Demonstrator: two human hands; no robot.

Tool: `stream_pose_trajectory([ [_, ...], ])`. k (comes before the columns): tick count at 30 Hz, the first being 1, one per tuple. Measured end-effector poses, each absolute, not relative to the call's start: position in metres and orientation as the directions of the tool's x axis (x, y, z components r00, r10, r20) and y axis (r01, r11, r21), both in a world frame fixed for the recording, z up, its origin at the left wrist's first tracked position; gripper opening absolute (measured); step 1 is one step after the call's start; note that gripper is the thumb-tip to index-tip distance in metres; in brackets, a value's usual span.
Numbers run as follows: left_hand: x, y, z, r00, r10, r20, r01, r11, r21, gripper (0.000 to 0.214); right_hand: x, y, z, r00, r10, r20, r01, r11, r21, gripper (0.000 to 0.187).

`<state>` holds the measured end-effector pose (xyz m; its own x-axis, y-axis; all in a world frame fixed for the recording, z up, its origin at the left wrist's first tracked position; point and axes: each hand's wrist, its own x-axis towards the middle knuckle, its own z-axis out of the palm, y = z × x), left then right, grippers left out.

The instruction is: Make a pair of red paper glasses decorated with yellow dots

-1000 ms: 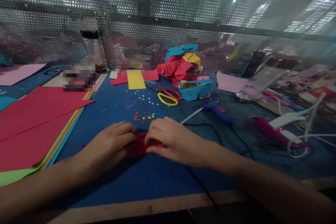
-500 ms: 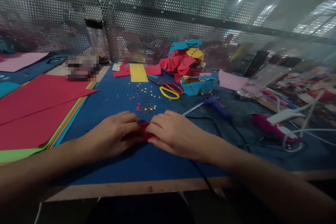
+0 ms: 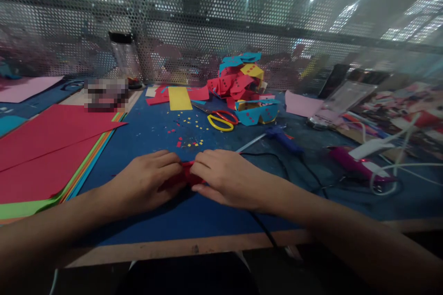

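My left hand (image 3: 152,179) and my right hand (image 3: 226,179) are close together near the front of the blue tabletop. Both have their fingers curled round a piece of red paper (image 3: 187,171), which looks folded. Only a short stretch of it shows between them; the fingers cover the rest. Beyond the hands lie small red and yellow paper bits (image 3: 179,142). Scissors (image 3: 221,129) with one red and one yellow handle rest behind these bits, next to a yellow paper strip (image 3: 180,98).
Stacked coloured sheets (image 3: 62,143) lie to the left. Folded, dotted paper shapes (image 3: 238,85) are heaped at the back. To the right are a blue glue gun (image 3: 285,140), a magenta glue gun (image 3: 353,161) and cords. A clear bottle (image 3: 125,57) stands before the perforated metal screen (image 3: 194,37).
Both hands keep hold of the red paper in nearly the same pose. The camera view has shifted slightly; nothing on the table has visibly moved.
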<state>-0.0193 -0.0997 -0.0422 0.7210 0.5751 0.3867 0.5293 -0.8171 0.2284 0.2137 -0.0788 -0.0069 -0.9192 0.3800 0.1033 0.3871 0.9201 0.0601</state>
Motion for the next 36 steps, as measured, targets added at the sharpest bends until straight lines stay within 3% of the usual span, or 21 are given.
stream_pose_trajectory([
  [11,-0.0168,-0.0998,-0.0411,0.705,0.572,0.42,0.57,-0.809,0.144,0.021,0.2099,-0.0809,-0.0134,-0.914,0.38,0.143,0.396,0.913,0.1,0.018],
  [25,-0.0186,-0.0979,-0.0441,0.66,0.626,0.416,0.592,-0.774,0.224,0.018,0.2098,-0.0808,-0.0104,-0.919,0.375,0.121,0.387,0.917,0.099,0.018],
  [30,-0.0173,-0.0989,-0.0414,0.659,0.614,0.434,0.594,-0.779,0.201,0.012,0.21,-0.0809,-0.0108,-0.92,0.376,0.113,0.386,0.917,0.095,0.018],
  [36,-0.0174,-0.0983,-0.0439,0.662,0.582,0.472,0.586,-0.794,0.159,0.02,0.2099,-0.0799,-0.0098,-0.915,0.395,0.087,0.402,0.911,0.089,0.014],
])
